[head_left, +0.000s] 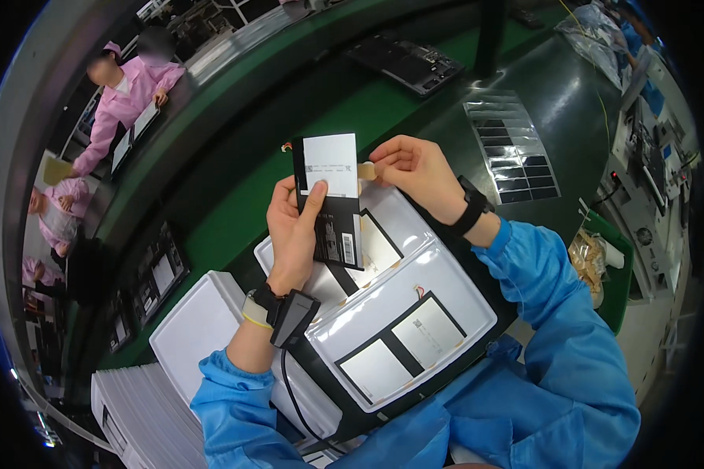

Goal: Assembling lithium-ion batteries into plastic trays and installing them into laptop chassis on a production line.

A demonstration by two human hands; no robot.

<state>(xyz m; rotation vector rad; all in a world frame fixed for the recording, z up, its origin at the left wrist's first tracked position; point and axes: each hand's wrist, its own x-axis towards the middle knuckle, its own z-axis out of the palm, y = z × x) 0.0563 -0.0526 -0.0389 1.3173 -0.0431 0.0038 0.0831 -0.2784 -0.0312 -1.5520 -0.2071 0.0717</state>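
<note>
- Head view: left hand (292,227) grips a flat black battery pack with a white label (328,195), held upright above the white moulded plastic tray (454,270).
- Right hand (416,168) pinches the small tan tape tab (366,170) at the pack's right edge.
- Judgement: pull the tab slowly and keep the pack steady with the thumb.

the left hand (293,230) holds a flat black and white battery (330,195) upright above a white tray (414,313), thumb on its white face, while the right hand (416,168) pinches a small tan tab (366,170) at the battery's right edge. in the tray lie two more batteries (403,348), one in each compartment, and a stack of white trays (152,418) stands at the lower left. the green table (235,203) carries a sheet of dark labels (516,152) at the right, and people in pink coats (121,98) work at the far left.
</note>
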